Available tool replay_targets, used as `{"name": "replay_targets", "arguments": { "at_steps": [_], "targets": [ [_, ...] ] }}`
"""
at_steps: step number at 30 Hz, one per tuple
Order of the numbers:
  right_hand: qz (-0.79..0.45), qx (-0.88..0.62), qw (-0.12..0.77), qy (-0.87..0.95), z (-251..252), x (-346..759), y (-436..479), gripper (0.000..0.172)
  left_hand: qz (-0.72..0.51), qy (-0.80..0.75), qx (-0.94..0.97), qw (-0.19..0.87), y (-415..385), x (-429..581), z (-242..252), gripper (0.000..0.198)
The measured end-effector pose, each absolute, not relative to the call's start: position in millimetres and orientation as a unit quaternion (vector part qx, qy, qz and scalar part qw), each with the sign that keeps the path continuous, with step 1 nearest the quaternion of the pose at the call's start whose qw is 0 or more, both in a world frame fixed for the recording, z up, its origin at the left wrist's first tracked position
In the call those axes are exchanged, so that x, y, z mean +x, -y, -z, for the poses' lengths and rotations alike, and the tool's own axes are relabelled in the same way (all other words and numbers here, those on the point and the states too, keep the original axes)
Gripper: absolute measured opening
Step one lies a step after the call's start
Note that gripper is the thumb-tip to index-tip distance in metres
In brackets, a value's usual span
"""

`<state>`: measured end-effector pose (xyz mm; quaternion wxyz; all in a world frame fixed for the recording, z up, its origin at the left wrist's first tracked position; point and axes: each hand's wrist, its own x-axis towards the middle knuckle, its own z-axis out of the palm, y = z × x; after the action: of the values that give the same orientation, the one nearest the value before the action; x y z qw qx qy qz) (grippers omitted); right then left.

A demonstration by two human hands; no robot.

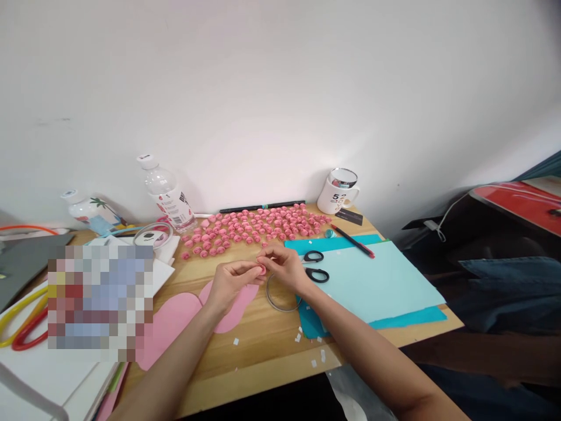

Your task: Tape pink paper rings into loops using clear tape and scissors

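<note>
Over the middle of the wooden table (263, 356), my left hand (231, 283) and my right hand (284, 269) meet at the fingertips. Between them is a small rolled pink paper flower (262, 269), mostly covered by the fingers; both hands pinch it. Behind them spread many similar pink paper flowers (245, 231). Rounded pink paper pieces (173, 324) lie under and beside my left forearm. A thin metal-looking ring (272, 303) rests below my right hand. Black-handled scissors (319, 275) lie just right of that hand, their blades partly hidden.
Light blue sheets (372, 280) cover the table's right side, with a pencil-like red and black stick (355, 241) on them. A mug (337, 193), a plastic bottle (169, 196) and a black pen (263, 206) stand or lie near the wall. Papers (162, 275) fill the left.
</note>
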<state>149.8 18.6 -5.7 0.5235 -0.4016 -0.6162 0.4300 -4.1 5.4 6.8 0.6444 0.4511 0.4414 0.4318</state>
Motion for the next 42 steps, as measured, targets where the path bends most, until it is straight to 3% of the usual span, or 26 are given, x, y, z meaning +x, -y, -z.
{"name": "replay_targets", "arguments": {
  "at_steps": [5,14,20,25,30,42],
  "targets": [
    [-0.422,-0.378,0.531,0.630,6,153,-19,0.017,-0.425,-0.432,0.426,0.672,-6,-4,-7,0.034],
    [-0.505,-0.365,0.519,0.586,6,156,-21,0.028,-0.426,-0.436,0.443,0.657,-1,-1,-10,0.037],
    [-0.460,-0.378,0.528,0.606,7,152,-19,0.019,-0.452,-0.446,0.440,0.635,-3,-2,-8,0.021],
    [-0.393,-0.399,0.542,0.627,7,147,-16,0.006,-0.477,-0.449,0.404,0.639,-7,-5,-5,0.021],
    [-0.324,-0.375,0.538,0.682,1,147,-12,0.007,-0.501,-0.445,0.392,0.630,-9,-6,-6,0.019],
    [-0.310,-0.384,0.521,0.696,6,147,-14,0.015,-0.505,-0.454,0.394,0.620,-8,-4,-6,0.030]
  ]
}}
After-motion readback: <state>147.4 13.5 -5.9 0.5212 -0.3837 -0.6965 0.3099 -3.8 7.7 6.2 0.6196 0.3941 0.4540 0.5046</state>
